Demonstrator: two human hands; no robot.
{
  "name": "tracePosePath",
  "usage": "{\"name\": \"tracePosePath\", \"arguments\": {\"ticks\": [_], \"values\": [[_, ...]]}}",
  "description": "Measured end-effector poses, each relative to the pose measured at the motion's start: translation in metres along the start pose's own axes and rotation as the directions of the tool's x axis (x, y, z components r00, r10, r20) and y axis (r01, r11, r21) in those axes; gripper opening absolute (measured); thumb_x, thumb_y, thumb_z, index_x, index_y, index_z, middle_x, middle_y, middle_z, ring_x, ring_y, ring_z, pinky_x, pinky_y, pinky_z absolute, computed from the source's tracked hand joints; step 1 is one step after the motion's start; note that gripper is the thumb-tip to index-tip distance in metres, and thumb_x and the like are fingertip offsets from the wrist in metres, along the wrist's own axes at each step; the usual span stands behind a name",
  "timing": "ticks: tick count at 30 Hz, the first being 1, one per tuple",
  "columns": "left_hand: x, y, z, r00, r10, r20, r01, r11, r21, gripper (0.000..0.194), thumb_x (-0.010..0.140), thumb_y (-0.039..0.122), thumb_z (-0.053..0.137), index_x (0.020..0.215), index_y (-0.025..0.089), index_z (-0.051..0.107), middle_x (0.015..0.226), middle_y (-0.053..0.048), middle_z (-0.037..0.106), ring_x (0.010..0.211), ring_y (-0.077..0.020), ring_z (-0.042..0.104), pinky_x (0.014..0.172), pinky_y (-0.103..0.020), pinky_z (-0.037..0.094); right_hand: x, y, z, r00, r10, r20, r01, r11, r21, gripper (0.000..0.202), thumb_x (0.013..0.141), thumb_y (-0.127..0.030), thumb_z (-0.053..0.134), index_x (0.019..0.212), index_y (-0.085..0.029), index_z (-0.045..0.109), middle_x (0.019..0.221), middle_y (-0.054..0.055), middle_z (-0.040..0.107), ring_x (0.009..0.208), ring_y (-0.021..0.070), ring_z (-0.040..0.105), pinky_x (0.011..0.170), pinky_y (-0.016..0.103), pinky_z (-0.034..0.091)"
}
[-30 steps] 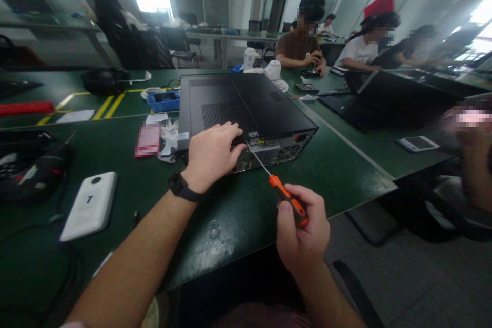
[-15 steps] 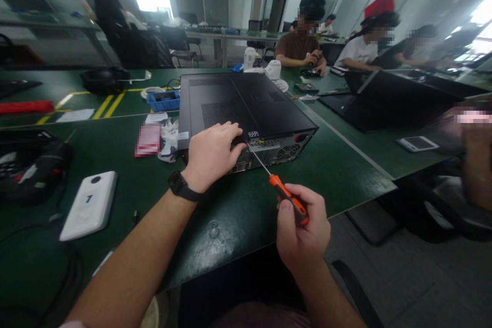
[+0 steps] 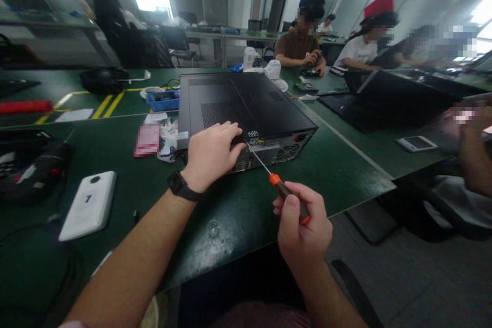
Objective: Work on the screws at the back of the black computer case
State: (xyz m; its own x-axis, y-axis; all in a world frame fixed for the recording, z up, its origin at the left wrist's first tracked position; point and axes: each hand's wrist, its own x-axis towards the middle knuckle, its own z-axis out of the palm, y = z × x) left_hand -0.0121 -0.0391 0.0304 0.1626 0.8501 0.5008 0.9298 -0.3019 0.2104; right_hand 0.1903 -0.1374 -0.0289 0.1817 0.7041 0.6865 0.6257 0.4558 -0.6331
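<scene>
A black computer case [image 3: 265, 107] lies flat on the green table, its rear panel with a round fan grille [image 3: 289, 151] facing me. My left hand [image 3: 211, 156], wearing a black watch, grips the near top edge of the case, fingers on top and thumb at the rear edge. In my right hand [image 3: 305, 228] is an orange and dark screwdriver [image 3: 283, 189], its handle between thumb and fingers. The shaft slants up and left to the rear edge, where its tip meets my left thumb. Whatever the tip touches is too small to tell.
To the left are a white device marked 1 [image 3: 89, 205], a black bag [image 3: 33, 169] and a blue tray [image 3: 163, 101]. A laptop [image 3: 400, 97] and a phone [image 3: 416, 144] lie right. Several people sit beyond; another person's arm [image 3: 476, 154] shows at the right edge.
My right hand has turned on the screwdriver handle, its thumb shifting up and right over it. The left hand and the case stay where they were.
</scene>
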Motion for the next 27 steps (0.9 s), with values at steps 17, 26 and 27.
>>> {"name": "tracePosePath", "arguments": {"ticks": [17, 26, 27], "values": [[0.0003, -0.0003, 0.0011, 1.000, 0.009, -0.024, -0.009, 1.000, 0.010, 0.025, 0.095, 0.034, 0.068, 0.117, 0.024, 0.076, 0.134, -0.007, 0.076, 0.124, -0.0278, 0.071, 0.104, -0.042, 0.057, -0.0031, 0.0015, -0.0016, 0.998, 0.048, 0.038, -0.049, 0.998, 0.030, 0.023, 0.100, -0.032, 0.060, 0.120, -0.023, 0.067, 0.092, 0.003, 0.078, 0.069, 0.0158, 0.075, 0.062, 0.030, 0.061], [-0.0005, -0.0009, 0.0030, 1.000, -0.005, -0.016, 0.005, 1.000, 0.015, 0.026, 0.095, 0.033, 0.068, 0.119, 0.025, 0.075, 0.135, -0.006, 0.075, 0.127, -0.0269, 0.070, 0.107, -0.041, 0.056, -0.0020, 0.0006, -0.0015, 0.999, 0.029, 0.041, -0.031, 0.999, 0.032, 0.023, 0.100, -0.033, 0.061, 0.119, -0.023, 0.068, 0.092, 0.004, 0.078, 0.070, 0.0164, 0.076, 0.065, 0.030, 0.062], [-0.0005, -0.0009, 0.0031, 1.000, -0.005, -0.016, 0.006, 1.000, 0.015, 0.026, 0.095, 0.033, 0.068, 0.119, 0.025, 0.075, 0.135, -0.006, 0.075, 0.127, -0.0268, 0.070, 0.106, -0.040, 0.056, -0.0021, 0.0005, -0.0015, 0.999, 0.030, 0.041, -0.031, 0.999, 0.033, 0.023, 0.100, -0.033, 0.061, 0.119, -0.023, 0.068, 0.092, 0.004, 0.078, 0.070, 0.0165, 0.076, 0.065, 0.030, 0.062]]}}
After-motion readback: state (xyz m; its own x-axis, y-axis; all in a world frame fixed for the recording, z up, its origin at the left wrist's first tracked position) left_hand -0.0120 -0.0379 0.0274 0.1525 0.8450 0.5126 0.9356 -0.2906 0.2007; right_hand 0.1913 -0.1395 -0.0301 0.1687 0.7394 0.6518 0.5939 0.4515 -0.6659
